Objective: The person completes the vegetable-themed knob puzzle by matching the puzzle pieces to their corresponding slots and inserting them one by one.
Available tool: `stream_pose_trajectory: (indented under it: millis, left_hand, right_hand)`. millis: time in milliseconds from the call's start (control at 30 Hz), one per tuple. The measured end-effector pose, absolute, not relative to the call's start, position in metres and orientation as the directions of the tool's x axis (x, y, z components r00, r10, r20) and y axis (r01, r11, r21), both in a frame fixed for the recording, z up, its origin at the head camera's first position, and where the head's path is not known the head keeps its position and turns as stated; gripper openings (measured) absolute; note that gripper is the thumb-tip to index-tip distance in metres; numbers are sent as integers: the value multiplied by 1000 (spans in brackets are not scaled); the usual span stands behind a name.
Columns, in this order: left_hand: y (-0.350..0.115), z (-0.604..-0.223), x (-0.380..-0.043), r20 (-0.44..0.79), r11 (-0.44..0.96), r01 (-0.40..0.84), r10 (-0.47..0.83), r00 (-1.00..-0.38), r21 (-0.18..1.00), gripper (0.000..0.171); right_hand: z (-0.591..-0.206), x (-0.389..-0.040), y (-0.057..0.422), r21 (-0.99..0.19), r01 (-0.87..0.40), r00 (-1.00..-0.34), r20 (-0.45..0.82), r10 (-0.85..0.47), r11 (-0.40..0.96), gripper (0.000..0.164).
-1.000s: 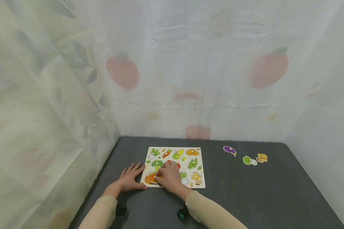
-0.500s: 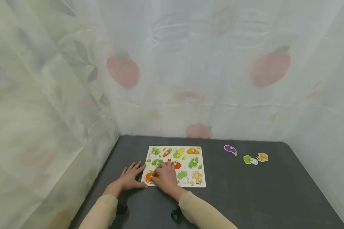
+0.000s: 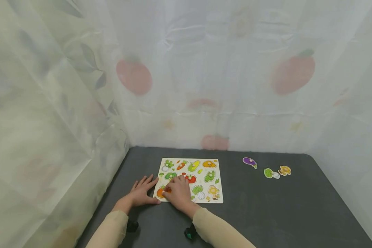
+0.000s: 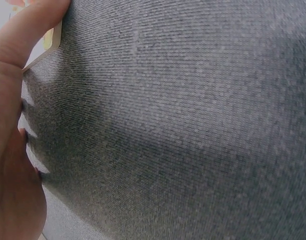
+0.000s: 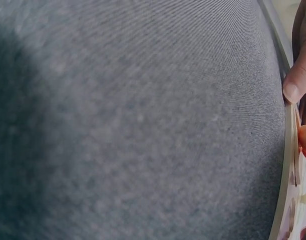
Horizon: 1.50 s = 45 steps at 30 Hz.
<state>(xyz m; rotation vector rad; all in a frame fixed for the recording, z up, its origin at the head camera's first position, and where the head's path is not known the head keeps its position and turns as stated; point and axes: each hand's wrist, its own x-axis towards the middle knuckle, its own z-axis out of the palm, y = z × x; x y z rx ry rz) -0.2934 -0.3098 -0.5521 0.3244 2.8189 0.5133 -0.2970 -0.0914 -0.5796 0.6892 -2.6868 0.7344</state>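
Lying beside the board [image 3: 203, 185], left hand [image 3: 138, 195] seemingly touches its edge.

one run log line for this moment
left hand: spread at left edge of board | right hand: pinching pumpkin piece | on table: eggplant piece, cabbage piece, mushroom piece

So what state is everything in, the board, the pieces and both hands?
Puzzle board: flat on the table, partly filled
Left hand: fingers spread, thumb at the board's near-left corner
Right hand: pinching the pumpkin piece
Pumpkin piece: at its place; full seating hidden
Tomato piece: set in the board
Bok choy slot: unfilled
Mushroom slot: unfilled
Eggplant piece: loose on the table
Bok choy piece: loose, picture up
Mushroom piece: loose, picture up
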Motion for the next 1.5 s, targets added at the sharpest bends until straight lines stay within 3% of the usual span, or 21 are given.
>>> stream_pose_trajectory:
  millis: [467, 833, 1200, 1333, 1500]
  left_hand:
    - [-309, -549, -291, -207, 911, 182, 272, -940, 370, 109]
    - [-314, -560, -292, -177, 894, 192, 283, -943, 406, 112]
    - [-310, -551, -292, -197, 905, 172, 263, -944, 388, 109]
    - [-309, -550, -290, -207, 911, 170, 262, -943, 376, 108]
    - [-311, -550, -288, -199, 907, 170, 261, -944, 385, 108]
  right_hand:
    - [-580, -297, -91, -411, -502, -855, 367, -365, 761, 15]
    - [-582, -303, -76, -294, -611, -776, 402, -485, 735, 12]
    - [-549, -323, -12, -500, -585, -809, 420, -412, 639, 23]
    - [-547, -331, 14, -520, -588, -806, 441, -395, 619, 23]
    - [-551, -340, 50, -545, -515, -854, 394, -341, 661, 26]
